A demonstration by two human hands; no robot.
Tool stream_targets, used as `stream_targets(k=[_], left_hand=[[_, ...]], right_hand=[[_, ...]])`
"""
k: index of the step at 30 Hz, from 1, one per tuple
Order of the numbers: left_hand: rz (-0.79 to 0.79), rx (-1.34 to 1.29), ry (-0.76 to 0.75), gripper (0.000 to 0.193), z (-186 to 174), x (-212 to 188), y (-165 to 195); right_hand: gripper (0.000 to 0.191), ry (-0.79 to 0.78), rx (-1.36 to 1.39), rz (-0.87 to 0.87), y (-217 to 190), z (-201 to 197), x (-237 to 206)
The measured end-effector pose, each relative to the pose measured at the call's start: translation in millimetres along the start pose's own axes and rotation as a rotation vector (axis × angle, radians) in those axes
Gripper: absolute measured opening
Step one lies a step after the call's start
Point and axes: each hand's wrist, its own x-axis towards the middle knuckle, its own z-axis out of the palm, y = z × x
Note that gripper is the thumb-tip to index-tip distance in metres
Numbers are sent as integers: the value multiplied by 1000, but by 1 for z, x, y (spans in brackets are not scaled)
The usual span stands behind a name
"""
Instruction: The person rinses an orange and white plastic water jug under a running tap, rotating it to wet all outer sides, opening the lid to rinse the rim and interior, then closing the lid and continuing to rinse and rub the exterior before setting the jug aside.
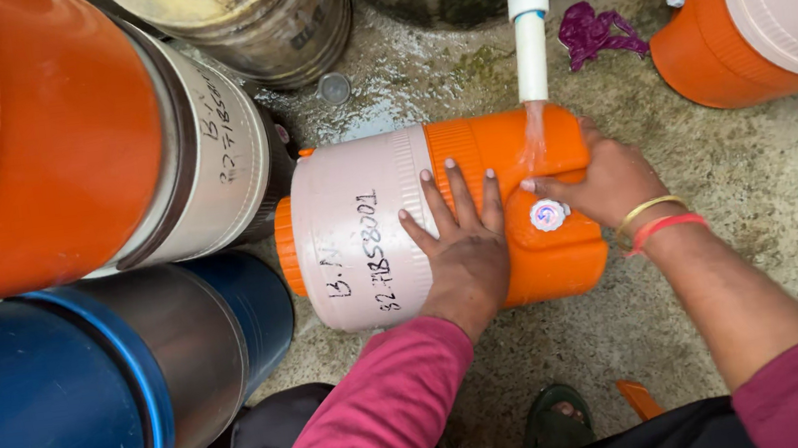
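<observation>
Soft even daylight, faint shadows, wet-floor sheen, near barrels slightly blurred

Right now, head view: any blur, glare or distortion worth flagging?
Head view: soft, even daylight, no hard shadows; wet sheen on the concrete floor near the tap; falling water slightly motion-blurred; the orange cooler and both hands, left hand and right hand, are sharp; the big orange barrel and blue barrel at the left edge look soft and bulged by the wide lens.
</observation>
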Motion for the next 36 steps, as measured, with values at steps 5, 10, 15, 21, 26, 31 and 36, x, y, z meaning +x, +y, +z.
stream_targets(k=[5, 10, 15, 21, 26, 31, 36], left_hand=[[3, 34, -106, 92, 0, -1, 1], [2, 51, -117, 92, 1, -6, 2], [-2, 72, -56, 90, 3, -7, 2], [0, 81, -70, 90, 4, -5, 2], [5, 86, -81, 92, 3, -4, 2], [8, 76, -66, 91, 2, -5, 2], [6, 66, -93, 92, 3, -4, 2]], right_hand=[[89, -61, -67, -5, 18, -7, 10], [73, -207, 137, -70, 21, -23, 10], [73, -86, -202, 9, 2, -19, 1], [62, -18, -129, -11, 5, -16, -1], [71, -23, -119, 29, 8, -17, 0], [72, -11, -14, -4, 9, -21, -1], [88, -20, -86, -44, 20, -16, 2]])
